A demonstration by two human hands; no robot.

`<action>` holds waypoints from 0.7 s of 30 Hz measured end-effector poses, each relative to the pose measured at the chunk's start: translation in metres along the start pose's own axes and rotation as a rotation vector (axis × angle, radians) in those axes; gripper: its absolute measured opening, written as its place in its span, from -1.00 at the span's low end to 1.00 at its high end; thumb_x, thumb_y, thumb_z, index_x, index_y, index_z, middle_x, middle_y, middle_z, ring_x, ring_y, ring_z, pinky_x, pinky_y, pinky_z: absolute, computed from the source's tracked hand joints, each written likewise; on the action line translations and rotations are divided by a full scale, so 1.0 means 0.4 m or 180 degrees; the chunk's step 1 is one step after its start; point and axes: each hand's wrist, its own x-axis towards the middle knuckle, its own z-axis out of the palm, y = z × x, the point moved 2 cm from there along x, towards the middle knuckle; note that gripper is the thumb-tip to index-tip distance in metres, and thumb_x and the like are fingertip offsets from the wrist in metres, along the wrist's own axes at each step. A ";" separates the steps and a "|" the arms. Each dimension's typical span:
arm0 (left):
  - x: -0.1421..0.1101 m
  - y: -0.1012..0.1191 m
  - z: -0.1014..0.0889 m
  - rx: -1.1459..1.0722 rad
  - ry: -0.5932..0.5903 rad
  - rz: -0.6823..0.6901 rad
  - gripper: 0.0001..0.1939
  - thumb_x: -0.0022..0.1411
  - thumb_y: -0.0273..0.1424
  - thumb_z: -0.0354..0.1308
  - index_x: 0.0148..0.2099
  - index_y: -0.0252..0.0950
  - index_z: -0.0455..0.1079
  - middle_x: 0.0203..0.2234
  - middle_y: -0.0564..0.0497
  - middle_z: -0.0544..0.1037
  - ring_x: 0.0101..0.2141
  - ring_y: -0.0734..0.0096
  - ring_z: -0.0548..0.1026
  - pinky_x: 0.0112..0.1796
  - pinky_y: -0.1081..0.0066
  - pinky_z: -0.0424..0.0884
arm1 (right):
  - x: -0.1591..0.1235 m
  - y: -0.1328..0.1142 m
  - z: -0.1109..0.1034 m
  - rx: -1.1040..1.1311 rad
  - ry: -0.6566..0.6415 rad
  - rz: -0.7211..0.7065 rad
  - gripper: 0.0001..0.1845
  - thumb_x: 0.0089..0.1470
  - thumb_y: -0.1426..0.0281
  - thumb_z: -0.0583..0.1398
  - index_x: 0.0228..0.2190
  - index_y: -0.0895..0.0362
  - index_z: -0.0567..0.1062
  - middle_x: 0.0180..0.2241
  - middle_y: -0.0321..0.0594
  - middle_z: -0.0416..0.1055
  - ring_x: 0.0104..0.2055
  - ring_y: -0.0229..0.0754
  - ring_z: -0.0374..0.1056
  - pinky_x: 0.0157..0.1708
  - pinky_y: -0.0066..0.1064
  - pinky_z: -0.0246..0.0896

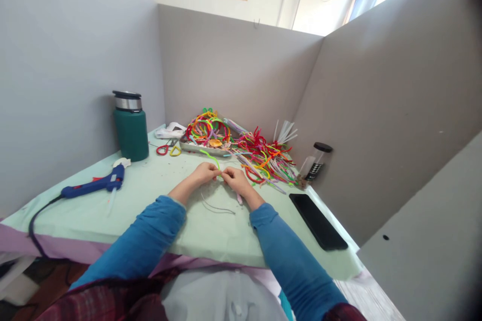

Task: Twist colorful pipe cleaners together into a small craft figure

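Both hands meet over the middle of the table, fingertips nearly touching. My left hand [206, 172] pinches a bright green pipe cleaner [209, 156], whose free end curves up and to the left. My right hand [234, 178] is closed at the same spot, its fingertips on the lower part of that pipe cleaner; the exact grip is too small to make out. A thin dark wire [216, 208] lies on the table just below the hands. Beside my right wrist is a small pink piece [239, 199], partly hidden by the hand.
Behind the hands are a metal tray [196, 148] of coloured pieces and a heap of pipe cleaners [265, 153]. On the left stand a green bottle [131, 133], a blue glue gun [100, 183] with its cord, and scissors [169, 150]. A black phone [318, 220] and a jar [315, 163] are right.
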 end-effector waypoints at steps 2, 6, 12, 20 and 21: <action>-0.005 0.002 0.003 -0.0048 -0.0066 -0.0137 -0.70 0.05 -0.20 0.16 -0.54 -0.32 0.30 -0.82 0.16 0.19 -0.77 0.60 0.09 -0.66 0.48 -0.02 | 0.001 0.004 0.002 -0.0043 0.0012 -0.0008 -0.85 0.00 0.38 0.13 -0.56 0.12 0.40 -0.61 -0.34 0.35 -0.52 -0.27 0.21 -0.45 -0.47 0.06; -0.012 0.007 0.003 -0.0105 -0.0058 -0.0230 -0.67 0.07 -0.21 0.17 -0.57 -0.32 0.26 -0.84 0.16 0.16 -0.78 0.61 0.08 -0.67 0.47 -0.05 | 0.001 0.007 0.005 -0.0070 0.0037 -0.0004 -0.84 0.00 0.36 0.13 -0.56 0.12 0.41 -0.60 -0.33 0.36 -0.51 -0.26 0.22 -0.45 -0.46 0.07; -0.018 0.018 0.001 -0.0222 -0.0011 -0.0346 -0.70 0.07 -0.28 0.18 -0.58 -0.31 0.22 -0.84 0.20 0.11 -0.78 0.64 0.04 -0.68 0.49 -0.08 | 0.000 0.005 0.006 -0.0056 0.0018 -0.0003 -0.84 0.01 0.34 0.13 -0.53 0.12 0.42 -0.60 -0.34 0.36 -0.50 -0.27 0.23 -0.44 -0.47 0.09; -0.020 0.023 -0.001 -0.0190 0.0091 -0.0349 -0.71 0.01 -0.28 0.22 -0.58 -0.32 0.24 -0.82 0.20 0.14 -0.75 0.64 0.06 -0.67 0.51 -0.06 | 0.005 0.014 0.012 -0.0098 0.0029 0.0033 -0.87 0.00 0.35 0.14 -0.49 0.13 0.44 -0.58 -0.33 0.39 -0.49 -0.27 0.27 -0.43 -0.47 0.11; -0.018 0.021 0.001 -0.0161 0.0069 -0.0337 -0.72 0.04 -0.31 0.20 -0.58 -0.31 0.23 -0.82 0.20 0.13 -0.75 0.64 0.06 -0.67 0.51 -0.06 | 0.006 0.016 0.014 -0.0099 0.0033 0.0053 -0.88 0.00 0.36 0.14 -0.49 0.12 0.45 -0.57 -0.33 0.40 -0.48 -0.26 0.28 -0.43 -0.47 0.11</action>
